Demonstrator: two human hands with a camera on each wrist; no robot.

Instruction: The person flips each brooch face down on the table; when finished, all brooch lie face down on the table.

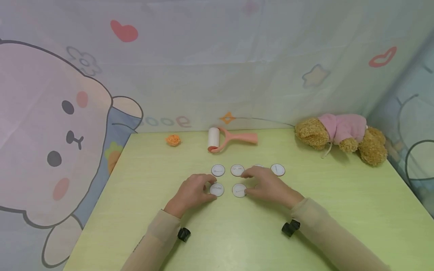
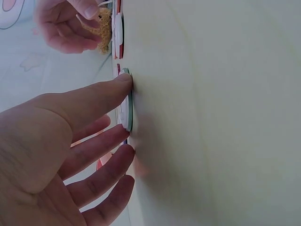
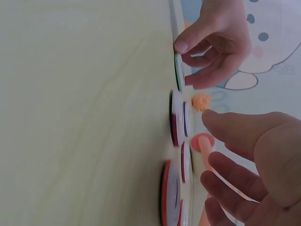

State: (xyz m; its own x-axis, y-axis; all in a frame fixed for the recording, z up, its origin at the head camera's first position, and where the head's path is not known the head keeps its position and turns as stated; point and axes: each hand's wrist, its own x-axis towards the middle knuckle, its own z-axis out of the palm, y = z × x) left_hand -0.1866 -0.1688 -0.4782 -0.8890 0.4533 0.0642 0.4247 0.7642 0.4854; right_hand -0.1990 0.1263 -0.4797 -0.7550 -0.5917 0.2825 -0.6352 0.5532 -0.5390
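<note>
Several round pin-back badges lie face down in two rows on the table, white backs and pins showing. My left hand (image 1: 193,192) pinches the green-edged badge (image 1: 216,189) at the near row's left end, thumb and fingertips at opposite edges; the left wrist view shows that badge (image 2: 128,106) resting on the tabletop. My right hand (image 1: 269,186) hovers over the rows, fingers spread and loosely bent, its thumb tip close to the second near badge (image 1: 239,190). In the right wrist view nothing sits between its fingers (image 3: 235,176). This hand partly hides badges below it.
Behind the badges lies a lint roller (image 1: 213,139) with a pink handle. A small orange crumpled ball (image 1: 173,140) sits to its left. On the back right, a plush bear (image 1: 346,131) in a pink top lies on its side. A printed curtain (image 1: 210,75) hangs behind the pale table (image 1: 230,241).
</note>
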